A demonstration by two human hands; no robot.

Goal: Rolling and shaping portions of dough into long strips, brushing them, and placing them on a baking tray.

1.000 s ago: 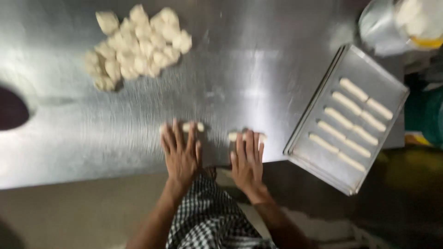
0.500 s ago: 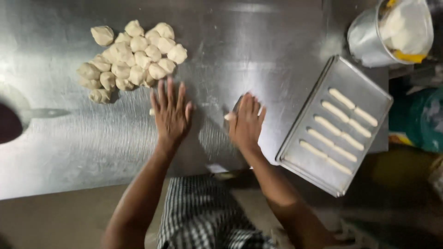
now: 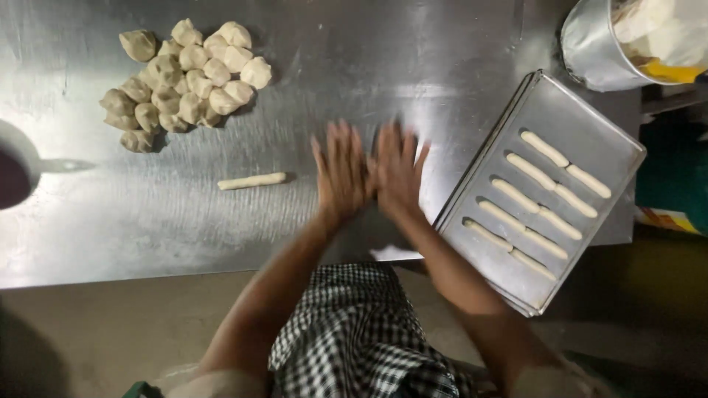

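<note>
My left hand (image 3: 343, 173) and my right hand (image 3: 398, 166) lie flat side by side on the steel table (image 3: 457, 51), fingers spread and blurred by motion. Whatever is under the palms is hidden. A thin rolled dough stick (image 3: 251, 180) lies loose on the table, a short way left of my left hand. A pile of several small dough lumps (image 3: 184, 77) sits at the far left of the table.
A metal baking tray (image 3: 582, 125) with several dough sticks in rows lies angled at the right, close to my right hand. A metal bucket (image 3: 590, 44) holding dough stands at the top right. A dark round object (image 3: 15, 177) is at the left edge.
My hands were apart, each over a dough piece. They have come together at the table's middle, and one rolled stick now lies uncovered to the left.
</note>
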